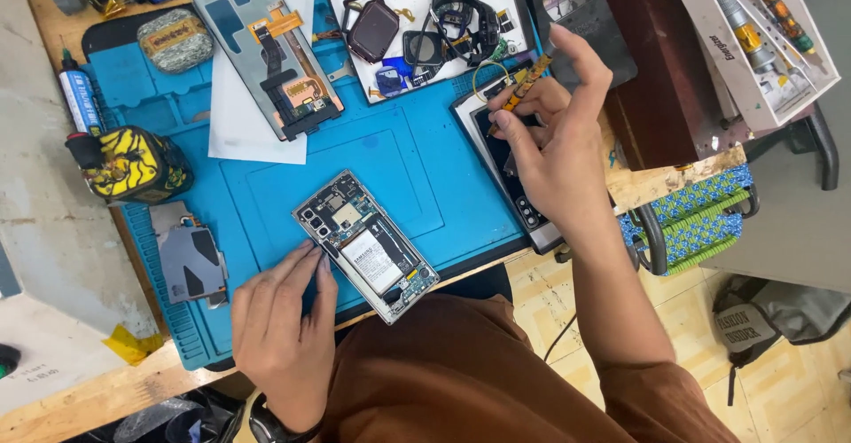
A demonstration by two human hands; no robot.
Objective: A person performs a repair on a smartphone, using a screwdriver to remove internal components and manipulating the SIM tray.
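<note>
An opened phone (366,246) with its battery and boards showing lies on the blue work mat (417,168). My left hand (282,319) rests beside it, fingertips pressed on the phone's lower left edge. My right hand (554,137) is raised over a second dark phone body (510,164) at the mat's right edge and pinches a small orange patterned screwdriver (523,84) between thumb and fingers.
A removed screen with flex cable (270,53) lies on white paper at the back. A white tray (417,17) holds small parts. A yellow-black device (133,164), a metal plate (191,261) and a tube (80,97) sit left. A box of tools (753,35) stands right.
</note>
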